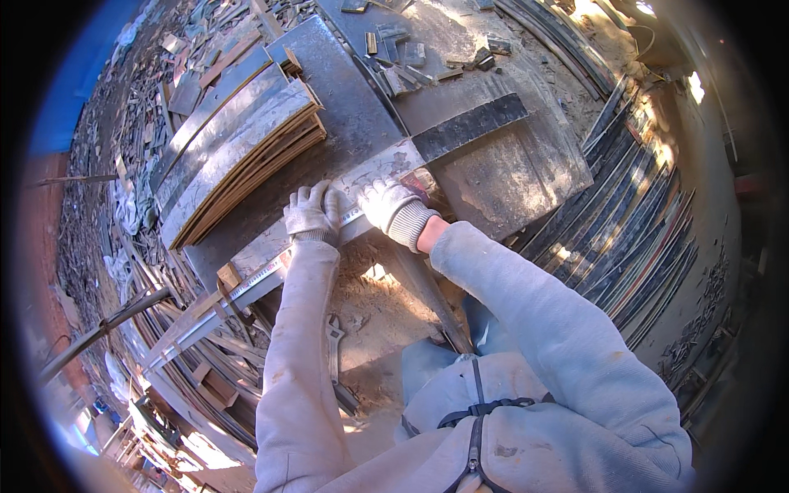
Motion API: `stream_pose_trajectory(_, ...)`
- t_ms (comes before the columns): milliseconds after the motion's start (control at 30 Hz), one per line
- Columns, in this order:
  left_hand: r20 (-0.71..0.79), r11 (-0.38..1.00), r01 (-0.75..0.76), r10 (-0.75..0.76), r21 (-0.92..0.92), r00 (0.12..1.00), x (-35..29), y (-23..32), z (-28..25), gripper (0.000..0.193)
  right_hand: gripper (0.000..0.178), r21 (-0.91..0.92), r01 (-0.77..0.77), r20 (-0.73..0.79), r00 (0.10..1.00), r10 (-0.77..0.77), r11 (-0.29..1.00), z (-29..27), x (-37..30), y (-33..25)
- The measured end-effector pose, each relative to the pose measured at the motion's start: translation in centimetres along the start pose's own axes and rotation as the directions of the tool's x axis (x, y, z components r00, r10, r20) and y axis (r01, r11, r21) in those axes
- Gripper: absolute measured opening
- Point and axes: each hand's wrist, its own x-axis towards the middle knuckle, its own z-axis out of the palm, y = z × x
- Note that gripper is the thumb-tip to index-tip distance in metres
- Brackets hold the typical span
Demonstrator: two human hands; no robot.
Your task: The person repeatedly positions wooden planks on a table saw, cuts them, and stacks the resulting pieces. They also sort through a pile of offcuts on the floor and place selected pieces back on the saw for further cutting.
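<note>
A long, pale, dusty board (pixel 370 168) lies across the dark metal worktable (pixel 329 66). My left hand (pixel 312 212), in a grey-white knit glove, grips its near side with the fingers bent over the top. Close by on the right, my right hand (pixel 388 205), gloved the same way, also has its fingers curled over the board; its thumb side is partly hidden. Along the board's near edge, under my hands, runs a metal rail (pixel 259 283) with scale markings. Beyond the board's right end, a dark strip of board (pixel 472 127) extends across the table.
A stack of plywood strips (pixel 255 164) sits on the table's left side. Small wood offcuts (pixel 403 62) are scattered at the far end. Long dark strips (pixel 625 214) are piled at right. Below the rail hangs a wrench-like metal tool (pixel 334 345). Scrap wood covers the ground at left.
</note>
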Motion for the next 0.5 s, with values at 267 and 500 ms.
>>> stream_pose_trajectory(267,0.003,0.998,0.028,-0.028,0.062,1.0,0.0,0.4,-0.2,0.033,0.031,0.044,0.007,-0.167,0.986,0.001,0.999,0.3,0.0,0.0)
stream_pose_trajectory(500,-0.031,1.0,-0.021,0.022,0.021,0.999,0.7,-0.7,0.7,0.034,0.026,-0.123,-0.006,-0.19,0.982,-0.018,0.992,0.6,1.2,-0.5)
